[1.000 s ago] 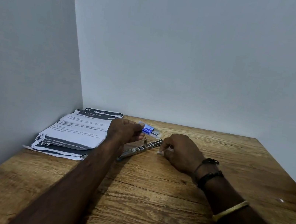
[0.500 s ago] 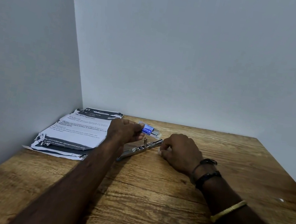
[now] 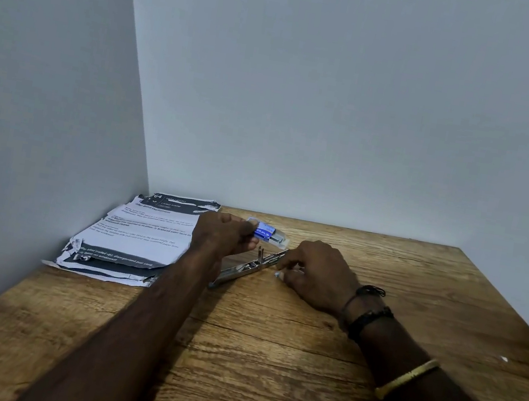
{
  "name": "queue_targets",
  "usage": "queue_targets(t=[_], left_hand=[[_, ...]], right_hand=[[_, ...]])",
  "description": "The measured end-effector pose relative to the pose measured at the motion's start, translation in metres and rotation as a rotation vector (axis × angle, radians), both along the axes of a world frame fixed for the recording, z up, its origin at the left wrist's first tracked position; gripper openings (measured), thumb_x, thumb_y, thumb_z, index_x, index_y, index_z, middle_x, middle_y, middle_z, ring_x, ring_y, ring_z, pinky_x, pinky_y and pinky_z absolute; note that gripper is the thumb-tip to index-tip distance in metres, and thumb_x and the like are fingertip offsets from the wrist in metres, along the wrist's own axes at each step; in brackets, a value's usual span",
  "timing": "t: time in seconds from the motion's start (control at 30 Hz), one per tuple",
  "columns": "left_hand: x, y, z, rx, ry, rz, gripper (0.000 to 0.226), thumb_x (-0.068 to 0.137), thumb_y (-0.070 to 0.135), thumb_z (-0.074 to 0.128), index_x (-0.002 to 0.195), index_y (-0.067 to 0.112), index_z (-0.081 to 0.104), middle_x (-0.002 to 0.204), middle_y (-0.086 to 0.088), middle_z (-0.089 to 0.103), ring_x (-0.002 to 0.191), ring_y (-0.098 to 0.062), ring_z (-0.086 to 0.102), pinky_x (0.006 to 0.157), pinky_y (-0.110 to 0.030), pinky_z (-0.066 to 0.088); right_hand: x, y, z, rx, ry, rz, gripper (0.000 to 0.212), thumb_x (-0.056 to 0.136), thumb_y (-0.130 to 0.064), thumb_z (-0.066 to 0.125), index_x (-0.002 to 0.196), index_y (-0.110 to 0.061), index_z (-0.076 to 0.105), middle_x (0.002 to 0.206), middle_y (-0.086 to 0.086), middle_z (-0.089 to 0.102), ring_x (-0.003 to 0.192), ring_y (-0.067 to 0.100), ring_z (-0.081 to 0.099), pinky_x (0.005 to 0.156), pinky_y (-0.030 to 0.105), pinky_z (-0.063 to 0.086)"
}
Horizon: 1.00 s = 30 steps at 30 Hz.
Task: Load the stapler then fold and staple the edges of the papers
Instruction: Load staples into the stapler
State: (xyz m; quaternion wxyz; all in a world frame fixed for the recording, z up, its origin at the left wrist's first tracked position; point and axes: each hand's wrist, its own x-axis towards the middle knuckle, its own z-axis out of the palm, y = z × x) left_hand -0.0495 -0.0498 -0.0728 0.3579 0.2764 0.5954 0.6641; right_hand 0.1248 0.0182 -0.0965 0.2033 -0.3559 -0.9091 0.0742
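Stapler (image 3: 247,268) lies opened flat on your wood table (image 3: 266,356), approx. mid-table, running diagonally btwn your 2 hands. Your left hand (image 3: 225,234) pinches a small blue staple box (image 3: 266,232) just above the stapler's far end. Your right hand (image 3: 317,274) rests beside that end, fingers curled down; can't tell if they grip anything. Papers (image 3: 139,236) sit stacked at the left wall, edges torn.

Blue staple box (image 3: 264,231), silver stapler (image 3: 247,267), black-and-white papers (image 3: 139,236), brown woodgrain table (image 3: 266,356), seemingly.
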Motion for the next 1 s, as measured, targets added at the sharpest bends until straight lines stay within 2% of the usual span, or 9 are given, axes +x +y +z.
queue_targets(t=[0.1,0.2,0.37,0.47,0.63,0.7,0.8,0.93,1.0], left_hand=[[0.0,0.0,0.0,0.008,-0.005,0.001,0.028,0.088,0.0,0.072,0.109,-0.017,0.064,0.085,-0.028,0.067,0.064,-0.026,0.066,0.059,-0.027,0.061],[0.0,0.0,0.0,0.008,-0.003,-0.005,0.028,0.088,0.0,0.072,0.109,-0.017,0.064,0.081,-0.025,0.067,0.064,-0.025,0.066,0.059,-0.027,0.061],[-0.002,-0.002,0.0,0.011,0.008,-0.004,0.03,0.087,0.0,0.073,0.107,-0.019,0.064,0.088,-0.029,0.068,0.066,-0.027,0.066,0.061,-0.028,0.061],[-0.002,-0.002,0.0,0.001,0.02,-0.001,0.029,0.087,0.001,0.074,0.106,-0.019,0.064,0.089,-0.029,0.069,0.068,-0.027,0.068,0.063,-0.028,0.062],[-0.002,-0.002,-0.001,-0.009,0.033,0.0,0.028,0.086,0.002,0.074,0.104,-0.018,0.065,0.082,-0.025,0.07,0.065,-0.025,0.068,0.058,-0.025,0.063],[-0.002,-0.002,-0.001,-0.016,0.044,-0.009,0.024,0.086,0.003,0.075,0.098,-0.015,0.066,0.078,-0.022,0.07,0.063,-0.023,0.069,0.056,-0.024,0.062],[0.0,-0.001,-0.001,-0.014,0.058,-0.025,0.014,0.086,0.003,0.075,0.079,-0.005,0.065,0.074,-0.02,0.07,0.06,-0.021,0.069,0.054,-0.023,0.062],[0.002,0.0,-0.002,-0.007,0.068,-0.044,0.021,0.086,0.002,0.075,0.07,0.001,0.062,0.072,-0.02,0.071,0.061,-0.022,0.069,0.062,-0.027,0.063],[0.002,0.0,-0.003,0.001,0.07,-0.062,0.023,0.086,0.001,0.075,0.068,0.002,0.061,0.07,-0.019,0.071,0.059,-0.022,0.069,0.062,-0.027,0.063]], right_hand=[[-0.002,0.0,-0.001,-0.002,-0.003,0.005,0.018,0.088,-0.042,0.071,0.099,-0.03,0.078,0.101,-0.007,0.072,0.1,0.018,0.062,0.086,0.037,0.047],[-0.001,0.0,-0.003,0.004,0.043,0.009,0.01,0.086,-0.034,0.073,0.094,-0.028,0.076,0.095,-0.009,0.072,0.095,0.015,0.063,0.082,0.035,0.048],[0.003,0.003,-0.001,-0.038,0.272,-0.05,0.006,0.081,-0.02,0.073,0.081,-0.025,0.073,0.072,-0.008,0.071,0.072,0.009,0.064,0.066,0.03,0.052],[0.007,0.005,0.002,-0.093,0.427,-0.047,0.008,0.079,-0.015,0.077,0.079,-0.022,0.075,0.07,-0.008,0.073,0.066,0.003,0.064,0.062,0.023,0.048],[0.009,0.006,0.007,-0.141,0.624,-0.017,0.007,0.078,-0.014,0.082,0.081,-0.02,0.079,0.068,-0.007,0.075,0.063,-0.001,0.069,0.058,0.009,0.049],[0.008,0.005,0.009,-0.131,0.672,-0.021,0.006,0.079,-0.014,0.081,0.083,-0.02,0.08,0.07,-0.008,0.075,0.066,0.0,0.071,0.061,0.01,0.052],[0.005,0.004,0.01,-0.108,0.69,-0.018,0.006,0.081,-0.017,0.079,0.085,-0.019,0.08,0.072,-0.008,0.076,0.069,0.004,0.073,0.065,0.018,0.058],[0.004,0.004,0.009,-0.039,0.649,-0.003,0.006,0.081,-0.018,0.079,0.086,-0.021,0.081,0.065,-0.015,0.07,0.06,-0.001,0.066,0.059,0.007,0.047],[0.003,0.003,0.009,-0.002,0.599,0.01,0.006,0.08,-0.018,0.08,0.086,-0.022,0.081,0.07,-0.015,0.072,0.064,0.0,0.067,0.062,0.01,0.048]])
